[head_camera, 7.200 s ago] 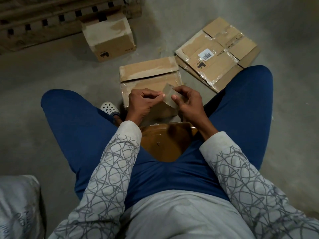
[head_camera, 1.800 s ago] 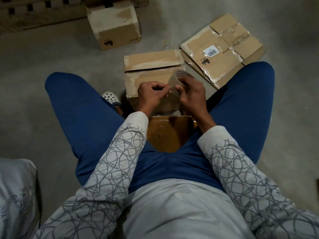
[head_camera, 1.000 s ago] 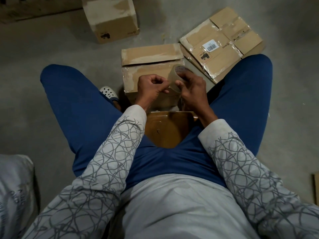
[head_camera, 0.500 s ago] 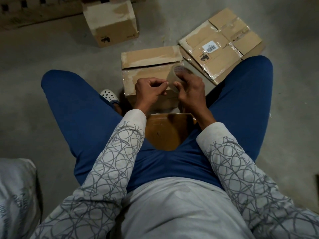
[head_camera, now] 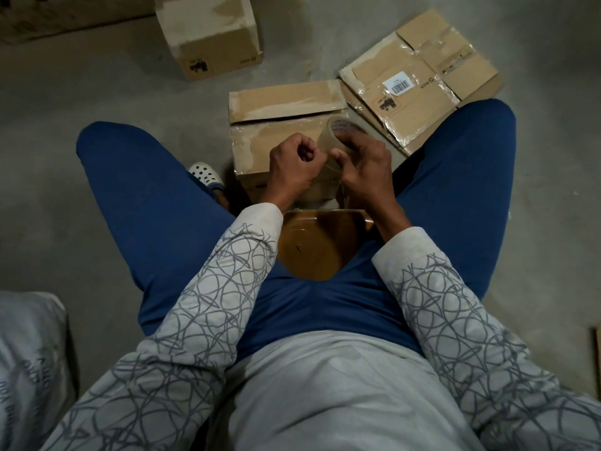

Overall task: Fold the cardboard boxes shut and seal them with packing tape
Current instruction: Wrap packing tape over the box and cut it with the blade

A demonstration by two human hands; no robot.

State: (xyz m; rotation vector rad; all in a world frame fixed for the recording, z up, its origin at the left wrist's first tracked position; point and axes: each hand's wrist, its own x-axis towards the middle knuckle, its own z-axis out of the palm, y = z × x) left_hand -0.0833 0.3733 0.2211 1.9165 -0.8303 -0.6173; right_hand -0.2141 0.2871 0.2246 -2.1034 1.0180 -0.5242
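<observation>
While the right hand [head_camera: 364, 167] grips the light, stiff tape roll [head_camera: 327, 139], the curled left hand [head_camera: 294, 164] likely pinches its flimsy, sticky end.

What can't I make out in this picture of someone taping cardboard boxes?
All head view:
- Free end of the beige packing tape roll: hidden between the left hand and right hand.
- Near edge of the brown cardboard box: covered by both hands.
- White barcode label print: too small.
- Grey printed sack: cut off by the left edge.

Tape roll [head_camera: 329, 135] mostly hidden by right hand [head_camera: 367, 169]; sack [head_camera: 29, 353] cropped.
</observation>
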